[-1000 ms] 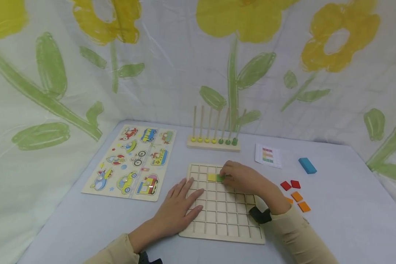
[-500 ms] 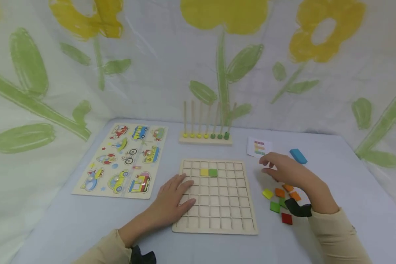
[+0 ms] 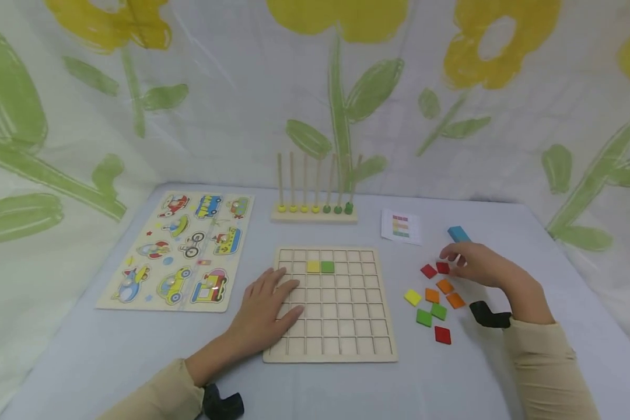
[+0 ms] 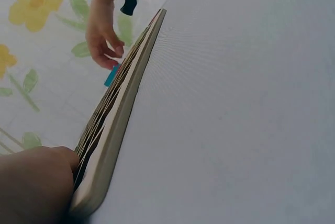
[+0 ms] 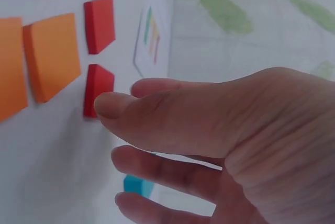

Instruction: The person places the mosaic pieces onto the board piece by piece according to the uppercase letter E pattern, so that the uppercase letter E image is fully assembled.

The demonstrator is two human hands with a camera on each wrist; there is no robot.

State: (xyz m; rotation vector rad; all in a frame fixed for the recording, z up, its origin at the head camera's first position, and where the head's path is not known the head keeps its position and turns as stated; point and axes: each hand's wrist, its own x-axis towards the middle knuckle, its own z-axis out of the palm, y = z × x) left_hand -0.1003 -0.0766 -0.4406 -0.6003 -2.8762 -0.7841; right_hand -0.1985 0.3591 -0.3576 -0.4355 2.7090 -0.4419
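My left hand [image 3: 263, 304] rests with fingers spread on the left edge of the wooden grid board [image 3: 341, 356]. One yellow tile [image 3: 313, 266] and one green tile [image 3: 328, 266] sit side by side in the board's second row. At the right, my right hand [image 3: 484, 268] hovers at a red tile [image 3: 443, 268]. Thumb [image 5: 118, 106] and fingers stand apart around that red tile [image 5: 94, 85], which still lies on the table; whether they touch it I cannot tell. Another red tile [image 3: 428, 271] lies just to its left.
Loose orange tiles [image 3: 432, 296], green tiles [image 3: 424, 318], a yellow tile [image 3: 412, 297] and a red tile [image 3: 443, 335] lie right of the board. Behind stand a blue block [image 3: 458, 234], a pattern card [image 3: 392, 233] and a peg rack [image 3: 315, 216]. A vehicle puzzle [image 3: 181, 305] lies left.
My right hand has let go of the green tile in the board and moved right to the loose red tiles. My left hand stays on the board. The head view has shifted right.
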